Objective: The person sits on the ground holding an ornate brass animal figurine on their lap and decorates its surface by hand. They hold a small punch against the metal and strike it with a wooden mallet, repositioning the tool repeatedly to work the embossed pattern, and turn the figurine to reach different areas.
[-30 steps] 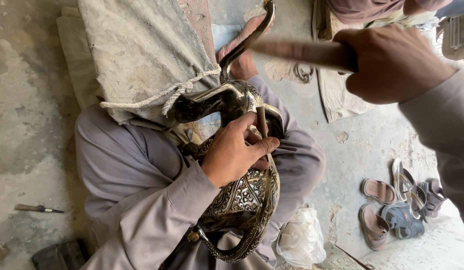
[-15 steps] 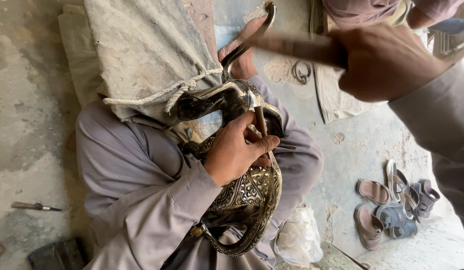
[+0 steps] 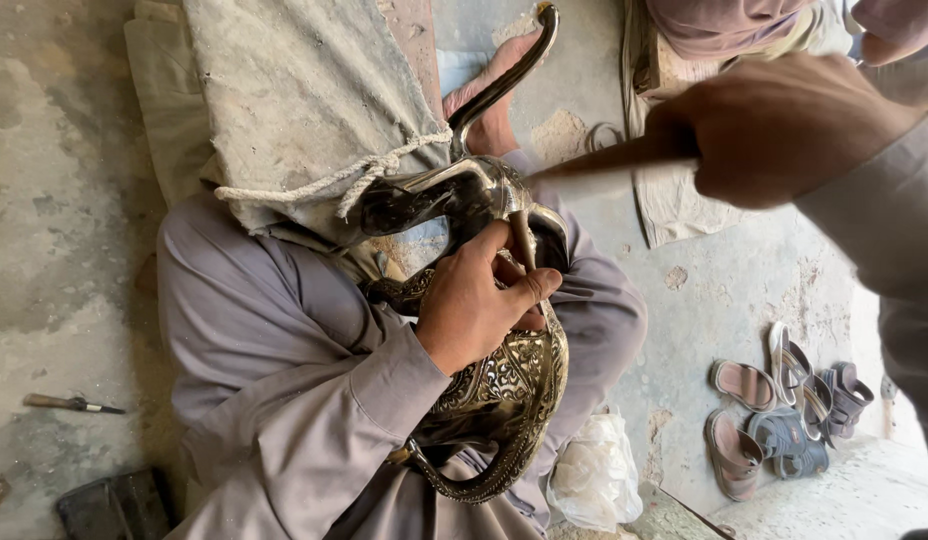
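An ornate silver-and-dark metal ewer (image 3: 504,385) lies across my lap, its long curved spout (image 3: 514,70) pointing away and its looped handle (image 3: 479,485) toward me. My left hand (image 3: 479,305) rests on the ewer's neck and pinches a thin metal punch (image 3: 524,235) against the polished shoulder. Up at the right, my right hand (image 3: 774,125) is closed on a wooden-handled striking tool (image 3: 604,160), blurred, whose far end reaches toward the punch. The tool's head is not clear.
A dusty sack tied with rope (image 3: 304,110) sits under the ewer on my grey-clothed knees. On the concrete floor are a small chisel (image 3: 69,403), a dark block (image 3: 114,505), a white plastic bag (image 3: 594,475) and several sandals (image 3: 784,410). Another person (image 3: 724,20) sits beyond.
The wooden tool in my right hand has swung down from near the spout toward the punch. My left hand stays in place on the ewer.
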`<state>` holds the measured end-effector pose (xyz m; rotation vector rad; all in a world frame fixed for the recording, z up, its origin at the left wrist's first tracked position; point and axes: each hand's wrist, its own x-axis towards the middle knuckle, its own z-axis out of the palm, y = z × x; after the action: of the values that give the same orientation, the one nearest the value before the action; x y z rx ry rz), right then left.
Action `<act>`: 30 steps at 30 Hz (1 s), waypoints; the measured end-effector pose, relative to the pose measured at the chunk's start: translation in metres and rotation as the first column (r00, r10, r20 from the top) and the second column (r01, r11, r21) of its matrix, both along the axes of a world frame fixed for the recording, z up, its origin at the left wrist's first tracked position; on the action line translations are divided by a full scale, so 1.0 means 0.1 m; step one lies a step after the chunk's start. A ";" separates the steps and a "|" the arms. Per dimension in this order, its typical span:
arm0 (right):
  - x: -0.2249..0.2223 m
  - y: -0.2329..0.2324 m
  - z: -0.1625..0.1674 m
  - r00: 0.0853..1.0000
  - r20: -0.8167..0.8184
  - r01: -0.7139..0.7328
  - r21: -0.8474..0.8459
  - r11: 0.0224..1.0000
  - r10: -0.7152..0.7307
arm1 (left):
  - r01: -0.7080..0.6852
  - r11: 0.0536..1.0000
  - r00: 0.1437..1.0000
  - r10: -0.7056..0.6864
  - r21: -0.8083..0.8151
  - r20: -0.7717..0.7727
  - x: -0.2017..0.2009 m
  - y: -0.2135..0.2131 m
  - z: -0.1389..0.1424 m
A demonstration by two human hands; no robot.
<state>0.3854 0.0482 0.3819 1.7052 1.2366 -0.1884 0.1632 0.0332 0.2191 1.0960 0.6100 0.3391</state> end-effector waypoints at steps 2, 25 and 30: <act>-0.01 0.01 -0.01 0.990 0.062 -0.132 0.051 0.990 0.129 | 0.005 1.000 0.999 -0.004 0.008 -0.035 0.00 0.00 0.00; -0.13 0.07 -0.04 0.985 0.007 -0.174 0.097 0.980 0.174 | -0.007 1.000 1.000 0.008 -0.029 0.022 -0.06 -0.04 0.01; -0.07 0.03 -0.07 0.944 0.133 -0.296 -0.069 0.953 0.303 | -0.001 1.000 1.000 0.001 -0.003 0.007 -0.07 -0.03 0.02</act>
<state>0.3786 0.0511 0.3745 1.4415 1.3544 0.0846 0.1566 0.0304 0.2208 1.0914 0.6051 0.3425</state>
